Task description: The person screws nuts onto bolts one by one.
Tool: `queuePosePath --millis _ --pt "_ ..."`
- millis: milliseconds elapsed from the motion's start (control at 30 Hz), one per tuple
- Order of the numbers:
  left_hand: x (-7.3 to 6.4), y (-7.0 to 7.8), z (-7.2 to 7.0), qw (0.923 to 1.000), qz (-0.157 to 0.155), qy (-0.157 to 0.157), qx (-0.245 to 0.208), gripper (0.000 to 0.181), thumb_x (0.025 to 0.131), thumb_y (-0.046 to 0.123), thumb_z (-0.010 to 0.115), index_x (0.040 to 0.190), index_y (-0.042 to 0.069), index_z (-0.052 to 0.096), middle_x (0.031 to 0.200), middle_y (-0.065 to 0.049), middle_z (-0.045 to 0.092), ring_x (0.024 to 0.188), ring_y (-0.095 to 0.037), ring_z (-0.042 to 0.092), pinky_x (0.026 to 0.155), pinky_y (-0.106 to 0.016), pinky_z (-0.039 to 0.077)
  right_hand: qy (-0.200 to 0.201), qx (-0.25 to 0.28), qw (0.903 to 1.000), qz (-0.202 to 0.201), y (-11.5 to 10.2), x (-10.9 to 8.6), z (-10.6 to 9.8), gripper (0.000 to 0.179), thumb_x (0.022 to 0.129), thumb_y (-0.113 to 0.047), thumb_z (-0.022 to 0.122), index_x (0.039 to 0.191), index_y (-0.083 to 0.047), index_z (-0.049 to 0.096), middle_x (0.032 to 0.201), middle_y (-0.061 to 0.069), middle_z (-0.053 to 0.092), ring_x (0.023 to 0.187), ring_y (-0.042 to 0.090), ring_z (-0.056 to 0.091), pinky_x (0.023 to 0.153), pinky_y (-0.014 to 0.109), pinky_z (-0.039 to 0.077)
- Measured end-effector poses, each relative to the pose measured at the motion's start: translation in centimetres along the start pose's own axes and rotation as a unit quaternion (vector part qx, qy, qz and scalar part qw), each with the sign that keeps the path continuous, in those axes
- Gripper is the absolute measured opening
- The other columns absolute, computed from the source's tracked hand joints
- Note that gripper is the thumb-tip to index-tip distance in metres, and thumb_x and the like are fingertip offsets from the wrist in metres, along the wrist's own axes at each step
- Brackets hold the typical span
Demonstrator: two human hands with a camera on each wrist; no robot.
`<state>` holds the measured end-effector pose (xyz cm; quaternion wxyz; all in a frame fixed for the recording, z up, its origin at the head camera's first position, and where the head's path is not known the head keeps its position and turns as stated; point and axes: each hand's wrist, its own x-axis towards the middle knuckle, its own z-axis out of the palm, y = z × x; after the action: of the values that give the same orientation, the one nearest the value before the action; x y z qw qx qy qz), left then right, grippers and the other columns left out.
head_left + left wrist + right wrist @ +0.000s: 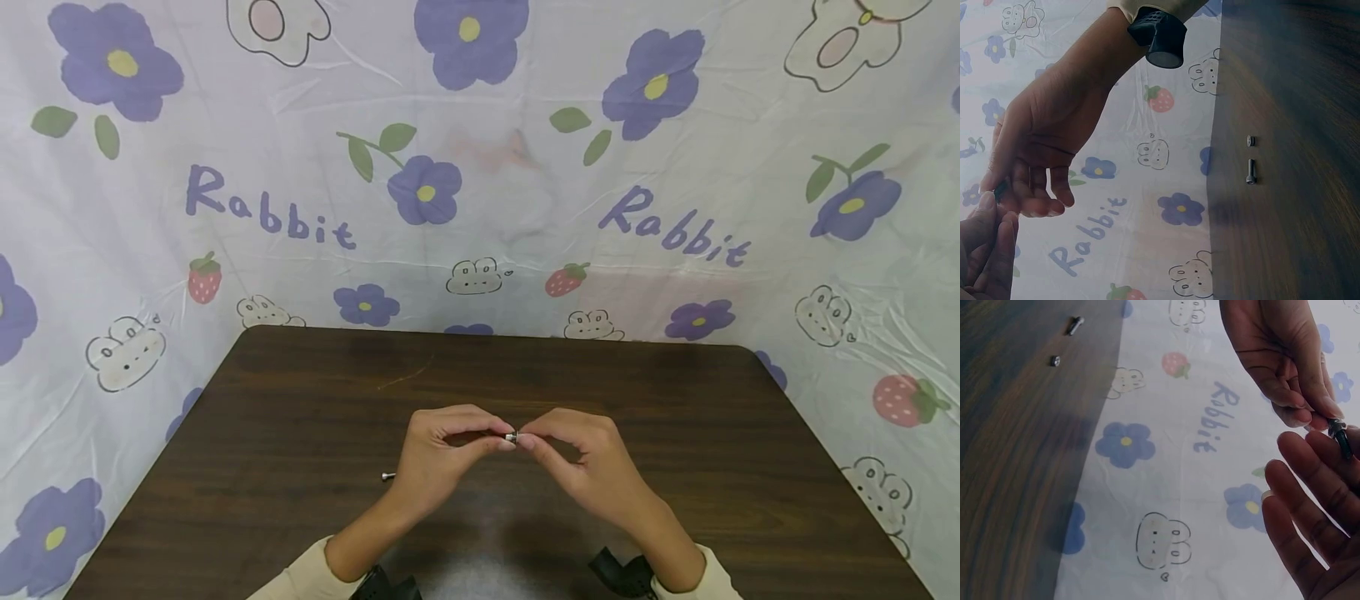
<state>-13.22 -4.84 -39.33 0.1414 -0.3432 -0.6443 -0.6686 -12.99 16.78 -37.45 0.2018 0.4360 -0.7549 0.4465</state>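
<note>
A small bolt (1344, 445) with a shiny nut or washer (1337, 427) on its threaded shank is held between the two hands above the table. My left hand (435, 454) pinches one end between thumb and forefinger. From the other side, the thumb and forefinger of my right hand (596, 457) pinch the piece, while its other fingers stay loosely extended in the right wrist view. Fingertips hide much of the bolt. On the tabletop lie a second bolt (1251, 172) and a loose nut (1251, 141); the left hand hides that nut in the head view.
The dark wooden table (300, 400) spans the area under the hands. A white cloth (525, 208) printed with flowers, rabbits and strawberries hangs around its back and sides. Black wrist devices (622, 573) sit at the cuffs.
</note>
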Motion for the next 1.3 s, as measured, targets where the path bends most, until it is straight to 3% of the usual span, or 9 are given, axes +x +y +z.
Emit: queuePosePath --millis 200,400,700,900,1067,1300 --pt "0.08 0.18 -0.03 1.0000 -0.004 0.008 -0.001 0.010 0.085 -0.001 0.079 0.095 0.000 0.079 0.089 -0.009 0.076 0.081 -0.020 0.074 0.069 -0.038 0.062 -0.002 0.002 0.9998 0.018 -0.23 0.12 -0.40 0.023 0.091 0.008 0.070 0.103 -0.011 0.076 0.093 0.000 0.075 0.082 0.013 0.072 0.075 0.024 0.058" --pt "0.16 0.17 -0.19 0.9999 -0.007 0.011 0.002 0.010 0.085 -0.001 0.079 0.095 0.001 0.079 0.089 -0.012 0.076 0.081 -0.020 0.074 0.070 -0.038 0.062 0.015 -0.003 0.9999 0.009 -0.17 0.16 -0.86 0.021 0.088 0.004 0.076 0.101 -0.012 0.076 0.092 0.002 0.076 0.083 0.012 0.072 0.076 0.022 0.058" --pt "0.24 -0.05 -0.22 0.9998 -0.010 0.012 0.008 0.011 0.085 0.000 0.080 0.095 0.003 0.079 0.090 -0.010 0.076 0.081 -0.019 0.074 0.069 -0.043 0.062 0.012 0.003 0.9998 0.015 0.05 0.02 -0.95 0.012 0.089 -0.003 0.078 0.098 -0.011 0.077 0.091 0.001 0.076 0.083 0.012 0.073 0.073 0.030 0.060" --pt "0.38 0.04 -0.34 0.9998 -0.016 0.004 0.015 0.022 0.084 0.000 0.081 0.105 0.004 0.078 0.097 -0.007 0.077 0.085 -0.020 0.074 0.071 -0.039 0.062 0.031 0.009 0.9995 0.001 0.16 0.02 -0.79 0.016 0.086 0.001 0.079 0.096 -0.011 0.077 0.088 0.001 0.075 0.080 0.012 0.073 0.072 0.025 0.059" --pt "0.45 0.06 -0.36 0.9998 0.010 -0.017 0.010 0.034 0.079 -0.002 0.084 0.112 0.003 0.075 0.107 -0.010 0.075 0.090 -0.022 0.074 0.073 -0.038 0.062 0.038 0.015 0.9991 -0.006 0.04 -0.02 -0.54 0.021 0.084 0.005 0.079 0.096 -0.012 0.077 0.088 0.001 0.075 0.079 0.013 0.073 0.073 0.023 0.058" --pt "0.48 0.11 -0.22 0.9990 0.036 -0.027 0.001 0.023 0.081 -0.005 0.082 0.103 0.002 0.077 0.102 -0.011 0.073 0.091 -0.023 0.072 0.072 -0.038 0.062 0.040 0.022 0.9986 -0.028 -0.03 0.03 -0.19 0.019 0.085 0.003 0.079 0.098 -0.010 0.077 0.088 0.004 0.075 0.078 0.015 0.072 0.073 0.024 0.059"
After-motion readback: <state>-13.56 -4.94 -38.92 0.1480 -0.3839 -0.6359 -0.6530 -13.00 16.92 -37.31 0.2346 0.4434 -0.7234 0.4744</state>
